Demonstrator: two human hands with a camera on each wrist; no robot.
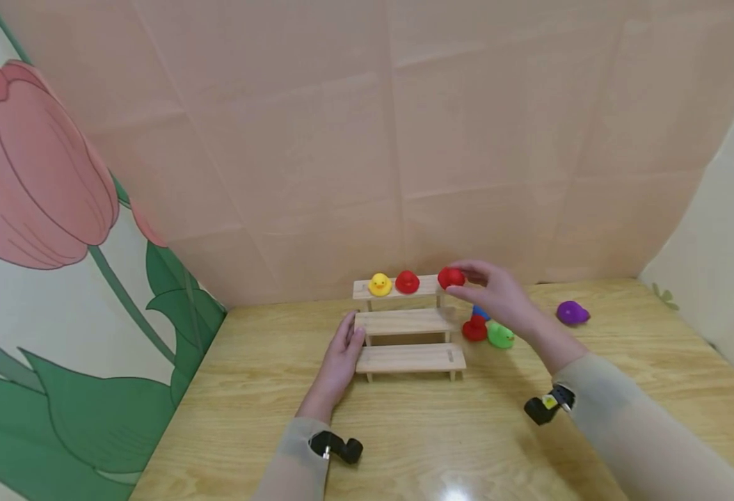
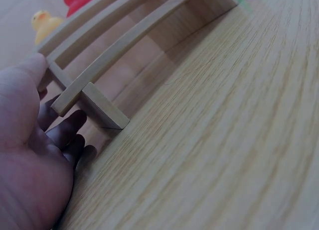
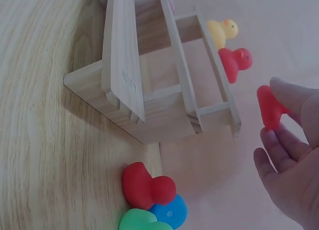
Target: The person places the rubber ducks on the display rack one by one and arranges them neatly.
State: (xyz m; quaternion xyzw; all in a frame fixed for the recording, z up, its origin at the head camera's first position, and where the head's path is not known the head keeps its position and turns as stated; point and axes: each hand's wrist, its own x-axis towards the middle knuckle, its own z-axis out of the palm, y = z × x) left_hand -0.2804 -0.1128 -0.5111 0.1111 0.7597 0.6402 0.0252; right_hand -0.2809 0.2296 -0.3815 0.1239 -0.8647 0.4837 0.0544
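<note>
A three-step wooden stand (image 1: 410, 358) rises toward the back of the table. On its top step sit a yellow rubber duck (image 1: 379, 284) and, to the right of that, a red rubber duck (image 1: 407, 282). My right hand (image 1: 506, 300) pinches another red rubber duck (image 1: 449, 277) between thumb and fingers. In the right wrist view this held duck (image 3: 269, 108) is apart from the top step, beyond its right end. At the stand's left side my left hand (image 1: 340, 358) holds the end of the middle step; in the left wrist view the fingers partly disappear behind the wood.
Right of the stand, a red duck (image 1: 474, 329), a green duck (image 1: 500, 335) and a partly hidden blue one (image 1: 481, 313) lie bunched together. Farther right is a purple duck (image 1: 572, 313). A pinkish cloth backdrop (image 1: 316, 174) hangs behind the wooden table (image 1: 417, 438).
</note>
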